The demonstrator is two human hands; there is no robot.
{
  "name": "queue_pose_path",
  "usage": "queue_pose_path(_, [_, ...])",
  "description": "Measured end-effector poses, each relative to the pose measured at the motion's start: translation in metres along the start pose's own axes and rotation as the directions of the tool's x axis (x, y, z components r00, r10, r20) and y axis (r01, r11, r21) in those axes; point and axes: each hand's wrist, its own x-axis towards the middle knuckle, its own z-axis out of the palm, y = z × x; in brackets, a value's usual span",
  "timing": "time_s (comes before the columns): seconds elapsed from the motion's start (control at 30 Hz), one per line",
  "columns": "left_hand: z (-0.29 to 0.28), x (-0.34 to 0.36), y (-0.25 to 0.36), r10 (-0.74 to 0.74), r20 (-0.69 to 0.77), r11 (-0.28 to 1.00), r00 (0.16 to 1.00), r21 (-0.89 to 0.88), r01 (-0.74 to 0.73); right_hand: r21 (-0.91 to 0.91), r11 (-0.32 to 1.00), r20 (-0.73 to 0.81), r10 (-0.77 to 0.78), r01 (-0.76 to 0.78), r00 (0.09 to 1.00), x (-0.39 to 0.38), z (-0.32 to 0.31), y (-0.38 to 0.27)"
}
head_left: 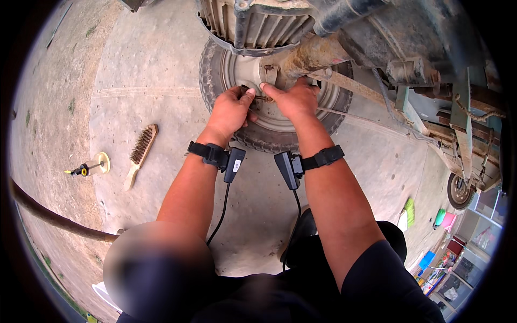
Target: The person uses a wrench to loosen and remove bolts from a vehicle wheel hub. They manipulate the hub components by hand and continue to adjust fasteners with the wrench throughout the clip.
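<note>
A tyred wheel (pixel 274 141) with a pale grey rim and hub lies straight ahead of me, below an axle housing (pixel 318 54). My left hand (pixel 231 110) is at the left of the hub, closed with thumb and fingers pinched round a small dark piece. A thin metal rod (pixel 260 97) runs from beside its fingertips to a small rusty bolt (pixel 269 99). From the right, my right hand (pixel 295 101) reaches in against the hub. Its thumb stretches toward a bracket (pixel 269 71), while the other fingers bend near the axle and are partly hidden.
On the concrete at left lie a wooden-handled wire brush (pixel 141 153) and a pale round container with a black-and-yellow top (pixel 99 162). A ribbed metal housing (pixel 258 27) overhangs the wheel. A rusty frame (pixel 458 113) and a smaller wheel (pixel 460 191) stand right.
</note>
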Motion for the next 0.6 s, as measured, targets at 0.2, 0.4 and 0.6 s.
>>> queue_pose_path(0.2, [-0.003, 0.000, -0.006, 0.022, 0.001, 1.000, 1.000, -0.007, -0.022, 0.019, 1.000, 0.018, 0.004, -0.004, 1.000, -0.004, -0.004, -0.004])
queue_pose_path(0.4, [0.003, -0.002, -0.003, 0.058, -0.040, 0.997, 0.998, -0.040, -0.060, 0.013, 1.000, 0.006, -0.005, 0.005, 1.000, -0.002, -0.002, -0.002])
queue_pose_path(0.6, [0.001, -0.001, 0.004, -0.020, -0.043, 0.999, 0.999, 0.049, 0.022, 0.027, 0.999, -0.010, -0.019, 0.019, 1.000, -0.001, 0.000, 0.000])
